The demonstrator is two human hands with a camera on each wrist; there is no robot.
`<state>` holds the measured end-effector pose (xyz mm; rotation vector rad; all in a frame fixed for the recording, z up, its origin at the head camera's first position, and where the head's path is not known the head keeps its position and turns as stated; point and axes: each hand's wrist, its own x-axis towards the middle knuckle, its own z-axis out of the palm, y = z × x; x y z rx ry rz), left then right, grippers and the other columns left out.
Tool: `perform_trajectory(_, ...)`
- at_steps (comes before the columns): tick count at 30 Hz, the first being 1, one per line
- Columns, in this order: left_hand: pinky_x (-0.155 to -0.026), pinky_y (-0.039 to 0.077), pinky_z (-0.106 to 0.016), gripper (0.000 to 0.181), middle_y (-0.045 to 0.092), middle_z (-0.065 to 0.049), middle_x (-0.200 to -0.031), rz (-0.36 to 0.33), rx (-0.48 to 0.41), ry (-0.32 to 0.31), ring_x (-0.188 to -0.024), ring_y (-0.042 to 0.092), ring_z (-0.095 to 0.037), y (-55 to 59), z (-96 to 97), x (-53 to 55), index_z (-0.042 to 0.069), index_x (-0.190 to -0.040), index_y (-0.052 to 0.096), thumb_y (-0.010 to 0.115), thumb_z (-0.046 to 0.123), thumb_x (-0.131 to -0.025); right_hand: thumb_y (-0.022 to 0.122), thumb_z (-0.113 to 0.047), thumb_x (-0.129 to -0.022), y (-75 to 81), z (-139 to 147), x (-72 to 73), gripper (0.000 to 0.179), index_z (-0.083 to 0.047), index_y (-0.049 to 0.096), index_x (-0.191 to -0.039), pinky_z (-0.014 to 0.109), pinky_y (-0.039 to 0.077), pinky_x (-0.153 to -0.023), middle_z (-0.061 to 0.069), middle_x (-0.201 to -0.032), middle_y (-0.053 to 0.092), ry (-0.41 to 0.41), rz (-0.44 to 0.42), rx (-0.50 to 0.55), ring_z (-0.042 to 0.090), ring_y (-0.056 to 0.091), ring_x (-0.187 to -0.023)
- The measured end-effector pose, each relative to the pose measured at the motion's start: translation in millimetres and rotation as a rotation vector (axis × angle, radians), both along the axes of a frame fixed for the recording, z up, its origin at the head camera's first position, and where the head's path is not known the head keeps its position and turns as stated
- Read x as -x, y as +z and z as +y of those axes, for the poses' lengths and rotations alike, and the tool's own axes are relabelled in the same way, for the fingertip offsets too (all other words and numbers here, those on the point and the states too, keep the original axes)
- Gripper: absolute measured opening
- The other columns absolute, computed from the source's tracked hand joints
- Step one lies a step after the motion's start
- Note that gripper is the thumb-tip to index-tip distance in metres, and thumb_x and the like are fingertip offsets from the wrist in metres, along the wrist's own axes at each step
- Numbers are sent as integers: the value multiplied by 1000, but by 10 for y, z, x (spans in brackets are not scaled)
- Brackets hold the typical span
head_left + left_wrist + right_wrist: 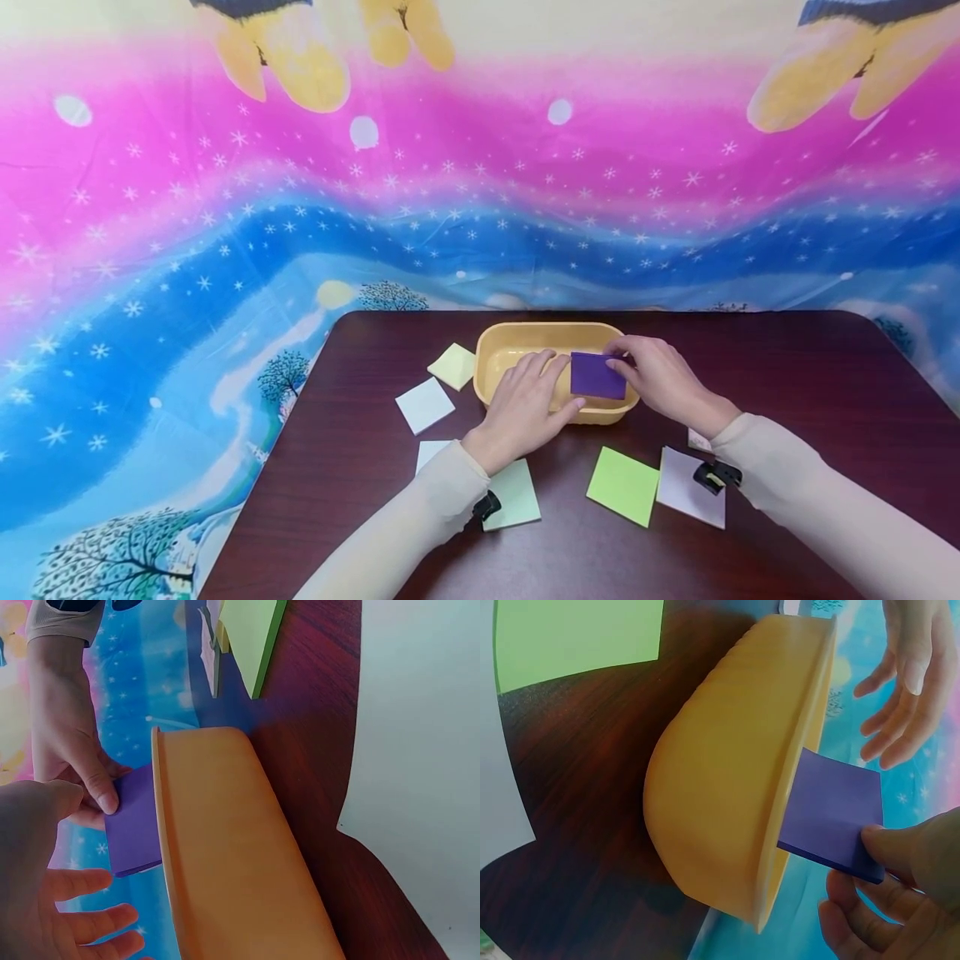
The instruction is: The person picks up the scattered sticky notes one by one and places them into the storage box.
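Observation:
My right hand point(663, 375) pinches a purple pad of sticky notes point(597, 377) at one edge, thumb on its face. In the right wrist view the purple pad point(832, 810) dips partly below the rim of a yellow plastic basin point(720, 772). Over the left part of that basin point(555, 332) in the head view hovers my left hand point(521, 408), its fingers spread and relaxed. In the left wrist view the left hand point(67, 900) holds nothing and stays apart from the purple pad. The basin's far bottom corner is hidden by the hands and pad.
Left of the basin lie a pale yellow pad point(452, 367) and a white pad point(425, 406). Nearer me are a mint green pad point(517, 496), a lime green pad point(622, 486) and a lavender pad point(690, 492). A patterned cloth point(480, 167) hangs behind the dark wooden table point(810, 367).

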<state>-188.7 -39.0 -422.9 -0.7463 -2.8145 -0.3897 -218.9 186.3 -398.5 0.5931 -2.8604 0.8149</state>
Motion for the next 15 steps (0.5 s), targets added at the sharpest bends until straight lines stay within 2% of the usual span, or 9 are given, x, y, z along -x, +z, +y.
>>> perform_trajectory(10, -106, 49, -43, 62, 53, -5, -148, -5, 11, 18, -139, 49, -24, -43, -25, 13, 20, -147, 48, 56, 56, -98, 70, -4, -93, -81, -104, 22, 14, -3, 72, -107, 31, 52, -65, 12, -97, 74, 32, -13, -43, 17, 62, -74)
perform_trajectory(15, -107, 48, -43, 63, 52, -5, -149, -16, 15, 22, -140, 48, -24, -50, -31, 14, 19, -148, 47, 56, 56, -98, 71, -4, -92, -109, -139, 22, 13, -2, 74, -105, 31, 53, -65, 11, -96, 74, 38, -23, -58, 16, 62, -75)
